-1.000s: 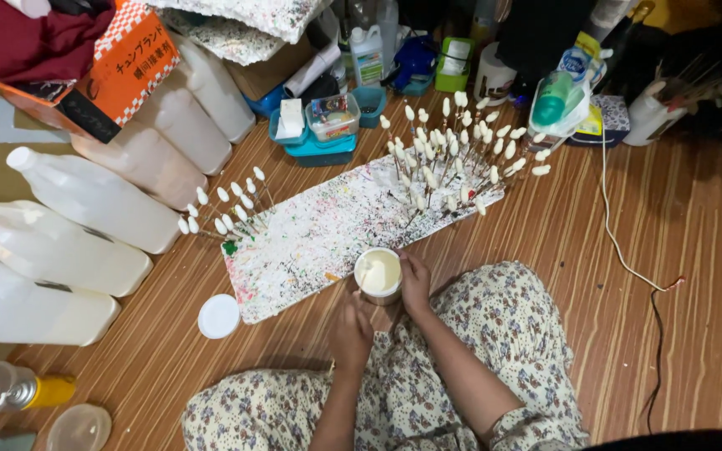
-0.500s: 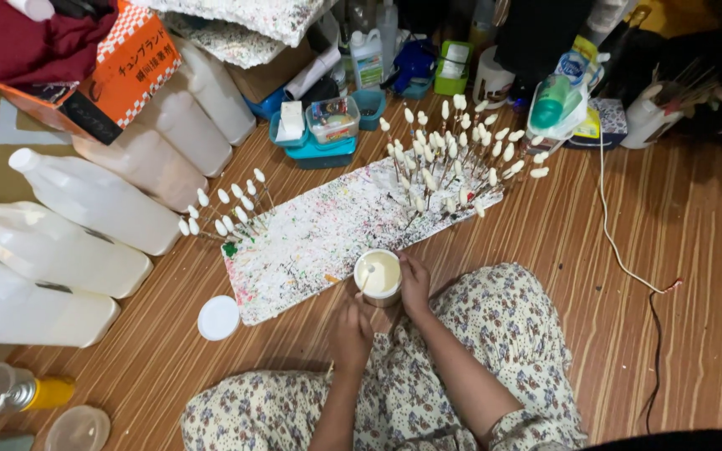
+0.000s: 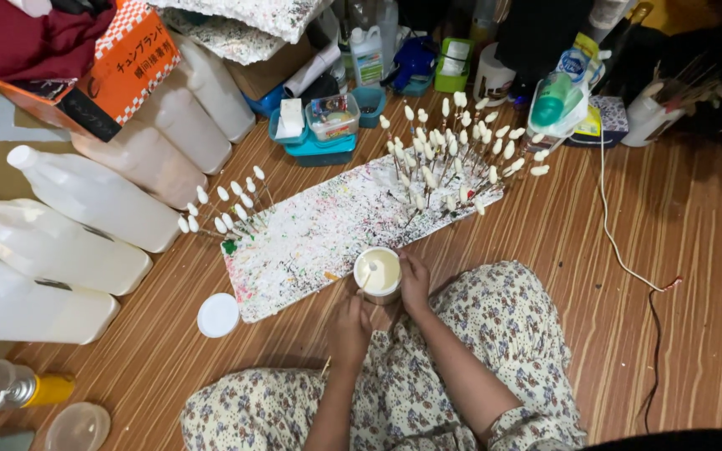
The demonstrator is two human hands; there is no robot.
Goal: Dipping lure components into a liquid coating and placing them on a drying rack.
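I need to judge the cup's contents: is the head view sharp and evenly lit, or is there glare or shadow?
Head view: sharp and evenly lit around the cup and both hands, left hand and right hand; no glare on the cream liquid; the top right corner falls into dark shadow; slight wide-angle bending at the edges.

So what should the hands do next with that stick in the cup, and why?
Probably lift the stick out of the cup. Its tip sits in the creamy liquid, the left hand holds its lower end, and the right hand steadies the cup. Many white-tipped sticks already stand in the splattered board.
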